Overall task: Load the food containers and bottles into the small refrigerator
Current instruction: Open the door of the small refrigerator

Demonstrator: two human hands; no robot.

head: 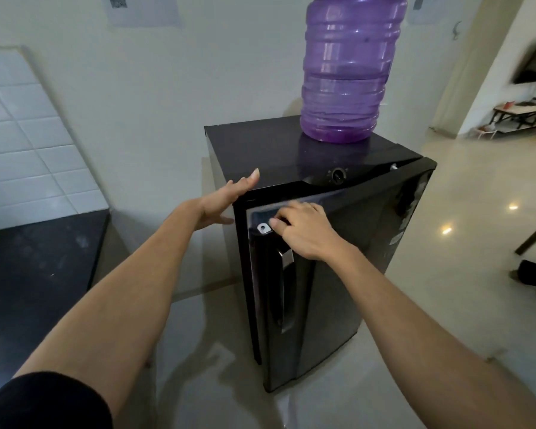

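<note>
The right hand (pixel 304 232) curls its fingers over the top edge of the small refrigerator (pixel 291 156) door (pixel 353 258), which stands slightly ajar. Just left of that grip, the left hand (pixel 226 201) rests spread flat against the cabinet's upper corner. A purple water jug (pixel 347 69) stands on top, behind both hands.

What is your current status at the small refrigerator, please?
Left hand open, braced on refrigerator corner. Right hand gripping door top edge, door ajar. Purple jug on top; no containers visible.
</note>
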